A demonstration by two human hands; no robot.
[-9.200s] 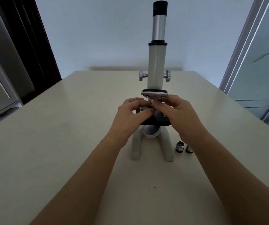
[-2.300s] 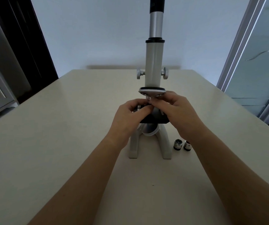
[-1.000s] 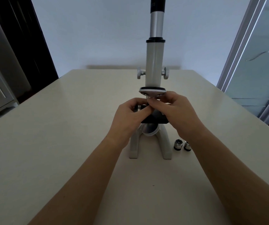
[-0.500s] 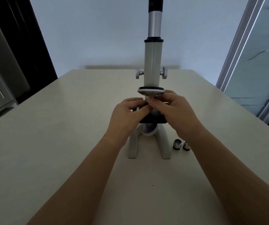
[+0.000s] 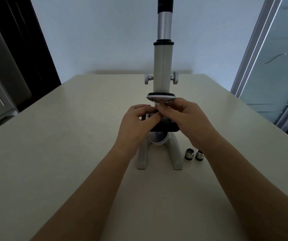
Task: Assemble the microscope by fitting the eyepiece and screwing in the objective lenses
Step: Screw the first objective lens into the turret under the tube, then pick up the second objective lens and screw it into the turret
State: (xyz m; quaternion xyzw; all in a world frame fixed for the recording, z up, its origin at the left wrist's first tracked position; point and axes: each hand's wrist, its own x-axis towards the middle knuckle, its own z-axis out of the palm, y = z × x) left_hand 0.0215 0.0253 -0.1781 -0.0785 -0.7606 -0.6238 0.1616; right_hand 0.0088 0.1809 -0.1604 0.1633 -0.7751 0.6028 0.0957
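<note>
Pale table (image 5: 70, 136) bearing an upright white microscope (image 5: 163, 66), black eyepiece (image 5: 165, 5) seated atop its tube. Left hand (image 5: 136, 122) and right hand (image 5: 190, 119) curled beneath the turret (image 5: 161, 97), fingertips pinching a small silver part (image 5: 157, 105), mostly hidden. Two loose objective lenses (image 5: 189, 153) upright on the table just beside the base's right foot.

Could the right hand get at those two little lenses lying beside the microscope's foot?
Probably yes: the loose lenses lie uncovered close to the right hand, though its fingers are busy pinching a third lens under the nosepiece.
</note>
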